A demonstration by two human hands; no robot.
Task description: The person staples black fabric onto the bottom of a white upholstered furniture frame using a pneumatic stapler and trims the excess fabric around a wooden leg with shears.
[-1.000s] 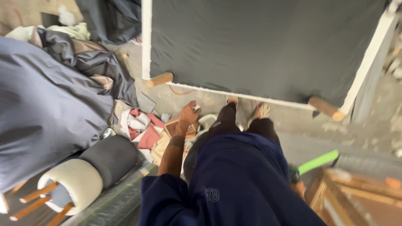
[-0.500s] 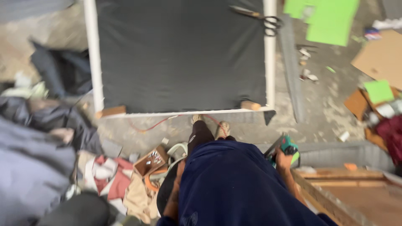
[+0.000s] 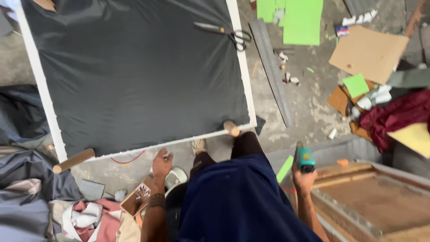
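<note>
I stand over a large panel covered in black fabric [image 3: 134, 71] with a white edge [image 3: 244, 76], lying on the concrete floor on short wooden legs [image 3: 74, 160]. My right hand [image 3: 303, 177] grips a teal power tool [image 3: 305, 159] at my side, right of my dark blue clothing. My left hand [image 3: 161, 163] hangs near the panel's near edge with its fingers curled, pinching something small that I cannot make out. Scissors [image 3: 224, 32] lie on the fabric at the far right corner.
Green sheets [image 3: 298, 20] and brown cardboard [image 3: 367, 51] litter the floor at right, beside a dark red cloth [image 3: 394, 116]. A wooden frame [image 3: 358, 197] lies at lower right. Grey fabric heaps [image 3: 22, 179], a small open box [image 3: 136, 199] and rags sit at lower left.
The view has swung right and downward, so the panel's right edge, the scissors and the green sheets now show. My right hand with the teal tool has come into view.
</note>
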